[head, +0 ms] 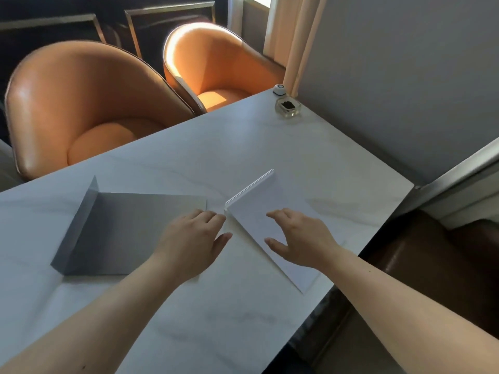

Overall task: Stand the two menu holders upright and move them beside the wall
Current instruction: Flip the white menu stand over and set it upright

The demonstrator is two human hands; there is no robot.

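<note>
No readable writing — two menu holders, grey one [129,233] and white one [259,211], lie flat; my left hand [194,238] and right hand [299,238] spread wide, empty.

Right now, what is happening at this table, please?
A person reaches with both bare hands toward the white menu holder lying flat on the marble table. The left hand and right hand are open, holding nothing. The grey menu holder also lies flat. Neither is beside the wall yet.

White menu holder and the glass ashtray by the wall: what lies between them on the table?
Nothing: in the head view, bare marble table runs from the white menu holder to the glass ashtray.
</note>
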